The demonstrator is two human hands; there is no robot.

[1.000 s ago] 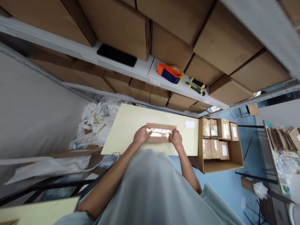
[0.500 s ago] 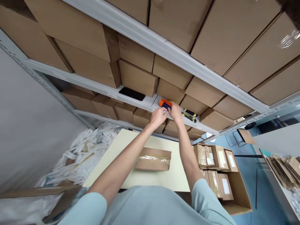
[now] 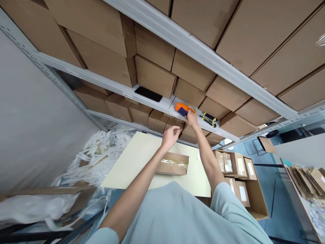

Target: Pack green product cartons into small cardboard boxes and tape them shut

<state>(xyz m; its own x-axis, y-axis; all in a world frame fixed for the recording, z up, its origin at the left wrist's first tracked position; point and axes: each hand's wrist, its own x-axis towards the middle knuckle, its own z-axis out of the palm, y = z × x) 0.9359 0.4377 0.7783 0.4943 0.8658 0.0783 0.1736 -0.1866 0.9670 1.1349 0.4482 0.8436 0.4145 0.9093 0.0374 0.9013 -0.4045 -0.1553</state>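
Observation:
My right hand (image 3: 191,119) is closed on an orange and dark blue tape dispenser (image 3: 181,109) with a yellowish roll, at the front of the middle shelf (image 3: 167,102). My left hand (image 3: 171,137) hangs lower and to the left, apart from the dispenser. Its fingers are curled towards the thumb in a pinch, and whatever is between them is too small to make out. Below it, a cardboard box (image 3: 174,164) with shiny clear tape along it lies on the pale tabletop (image 3: 127,162); my left forearm covers its left end.
On the shelf are a black phone (image 3: 148,94) to the left and yellow-black cutters (image 3: 208,121) to the right. Brown cartons (image 3: 154,76) fill the shelves. A large open carton (image 3: 257,200) of small boxes stands right. White scraps (image 3: 93,157) lie left.
My left hand has come away from the dispenser, down and slightly left. My right hand stays at the dispenser, which now shows more of its orange body. The view has shifted a little.

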